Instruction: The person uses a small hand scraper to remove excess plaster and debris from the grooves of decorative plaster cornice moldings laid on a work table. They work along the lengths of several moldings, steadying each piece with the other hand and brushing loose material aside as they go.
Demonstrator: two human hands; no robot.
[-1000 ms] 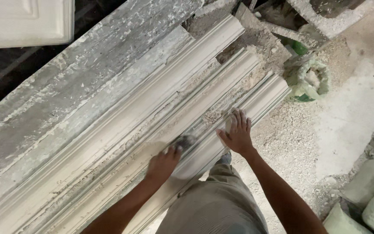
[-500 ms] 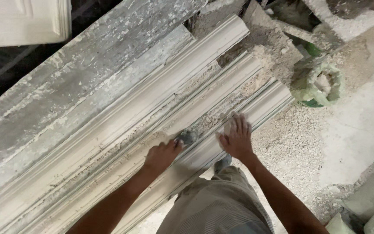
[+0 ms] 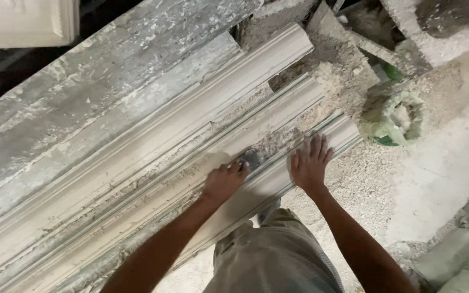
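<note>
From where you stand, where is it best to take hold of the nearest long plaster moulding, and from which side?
Probably near its right end, gripping the front lower edge of the nearest moulding from the near side. That edge overhangs, and the right hand already rests flat there.

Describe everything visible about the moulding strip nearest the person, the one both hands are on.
The nearest moulding strip is a long, pale off-white length that looks like cast plaster, with ridged and curved profiles along it. It lies diagonally from lower left to upper right, ending squarely near the rubble. Crumbs and dust cover the groove along its upper edge. The right hand lies flat on it, fingers spread. The left hand presses a small grey tool, its kind unclear, against it. Similar strips lie alongside.
</note>
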